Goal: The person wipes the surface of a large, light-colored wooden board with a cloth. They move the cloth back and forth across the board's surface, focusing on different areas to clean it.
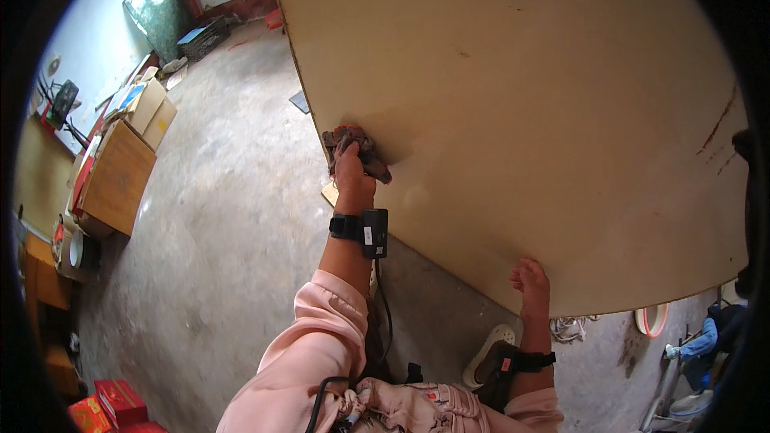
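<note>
A large pale tan board or tabletop [511,120] fills the upper right, with dark reddish streaks near its right side. My left hand [355,175] grips a crumpled dark brown cloth with red edging [361,147], pressed on the board close to its left corner. The cloth hides most of the fingertips. My right hand [532,281] rests at the board's near edge, fingers curled and holding no tool that shows; whether it grips the edge is unclear.
Cardboard boxes and a wooden cabinet panel [117,177] line the left wall. A black crate [204,39] stands at the back. Red boxes [120,403] lie at lower left. Beyond the board at lower right are a white-and-red ring-shaped item [652,320] and cords [568,329].
</note>
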A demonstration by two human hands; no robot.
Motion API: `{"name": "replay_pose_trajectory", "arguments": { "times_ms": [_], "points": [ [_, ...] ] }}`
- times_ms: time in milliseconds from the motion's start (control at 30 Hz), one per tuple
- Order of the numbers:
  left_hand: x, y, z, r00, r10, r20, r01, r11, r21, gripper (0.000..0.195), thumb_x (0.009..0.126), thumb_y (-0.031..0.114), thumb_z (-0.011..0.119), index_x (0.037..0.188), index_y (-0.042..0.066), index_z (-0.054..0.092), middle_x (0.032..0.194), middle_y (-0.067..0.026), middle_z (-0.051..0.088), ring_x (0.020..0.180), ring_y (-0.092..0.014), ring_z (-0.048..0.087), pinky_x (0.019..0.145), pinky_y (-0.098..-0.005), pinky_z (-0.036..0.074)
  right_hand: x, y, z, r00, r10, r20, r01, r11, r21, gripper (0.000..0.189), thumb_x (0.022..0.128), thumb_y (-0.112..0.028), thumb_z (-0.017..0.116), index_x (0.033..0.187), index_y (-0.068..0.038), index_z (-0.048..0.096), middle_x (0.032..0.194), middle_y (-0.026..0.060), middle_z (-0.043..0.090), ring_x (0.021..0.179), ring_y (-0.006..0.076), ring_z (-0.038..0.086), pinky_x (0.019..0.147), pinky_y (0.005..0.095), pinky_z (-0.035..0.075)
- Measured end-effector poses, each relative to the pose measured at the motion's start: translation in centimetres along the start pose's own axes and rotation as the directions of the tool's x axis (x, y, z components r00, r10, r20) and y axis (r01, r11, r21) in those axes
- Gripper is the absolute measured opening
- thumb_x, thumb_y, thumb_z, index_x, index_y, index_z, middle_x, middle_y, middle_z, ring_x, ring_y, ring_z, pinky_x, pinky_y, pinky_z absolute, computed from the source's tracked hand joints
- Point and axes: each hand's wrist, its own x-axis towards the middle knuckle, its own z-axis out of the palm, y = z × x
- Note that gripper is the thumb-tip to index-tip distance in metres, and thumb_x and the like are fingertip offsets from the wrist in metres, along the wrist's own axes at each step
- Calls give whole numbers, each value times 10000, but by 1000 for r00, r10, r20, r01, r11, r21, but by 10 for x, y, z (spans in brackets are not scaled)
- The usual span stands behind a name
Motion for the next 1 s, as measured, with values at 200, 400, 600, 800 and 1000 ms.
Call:
{"name": "replay_pose_trajectory", "arguments": {
  "times_ms": [200,400,600,800,1000],
  "points": [
    [-33,2,52,907,409,100,-420,863,282,554,846,112,540,1366,83,351,1225,-132,478,1072,-250,505,904,-337,416,2,2,-2,1000,-24,2,24,1000,4,230,917,-156,525,1097,-18,562,893,57,614,748,106,567,659,238,454],
    [-94,-19,90,475,594,649,-841,90,534,649,712,17,588,1333,61,404,1377,-253,284,1251,-411,299,1029,-485,260,4,6,0,998,-69,-12,69,997,44,181,923,-155,526,1037,-26,581,861,41,603,722,100,557,639,230,446],
    [-128,-24,102,93,313,945,-957,-232,171,362,718,152,696,1072,154,616,1418,-240,268,1296,-400,261,1055,-544,239,5,3,4,998,-51,-32,53,996,68,174,922,-167,539,996,-18,590,824,36,593,710,95,543,624,230,432],
    [-111,-26,90,130,352,927,-956,-205,212,282,721,162,702,996,185,640,1393,-187,348,1263,-378,334,1018,-508,317,2,1,5,993,-118,-9,119,986,116,169,918,-168,549,945,-6,586,777,26,566,667,93,496,586,230,393],
    [-82,-38,65,520,642,563,-788,107,606,487,747,47,621,1216,85,493,1317,-191,402,1149,-357,430,961,-408,369,-1,-5,5,994,-101,-33,104,983,151,149,913,-124,521,950,4,586,766,32,560,666,90,487,584,230,389]
  ]
}}
